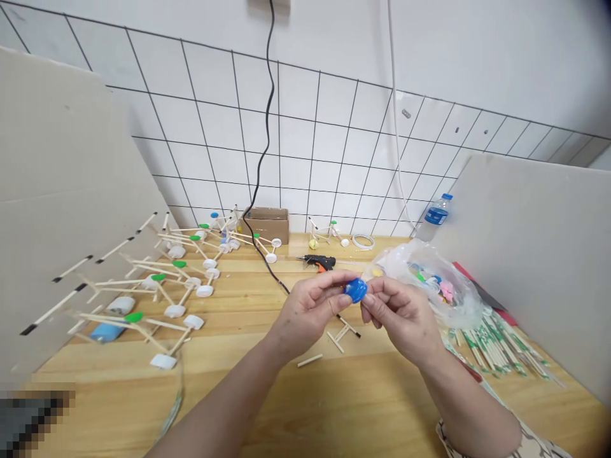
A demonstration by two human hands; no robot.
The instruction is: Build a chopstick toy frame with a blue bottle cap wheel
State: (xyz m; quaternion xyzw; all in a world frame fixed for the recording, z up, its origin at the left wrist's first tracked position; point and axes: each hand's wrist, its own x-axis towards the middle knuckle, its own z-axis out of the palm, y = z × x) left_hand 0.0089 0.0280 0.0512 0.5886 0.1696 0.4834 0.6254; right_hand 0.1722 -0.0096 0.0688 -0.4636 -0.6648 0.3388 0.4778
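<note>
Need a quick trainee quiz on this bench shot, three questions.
1. What are the left hand and right hand holding between them?
2. True or false: the hot glue gun lies on the wooden bench to the right of the black cable.
3. What holds the small coloured pieces beside the right hand?
A. A clear plastic bag
B. A cardboard box
C. A water bottle

Key:
1. A blue plastic cap
2. True
3. A
</note>
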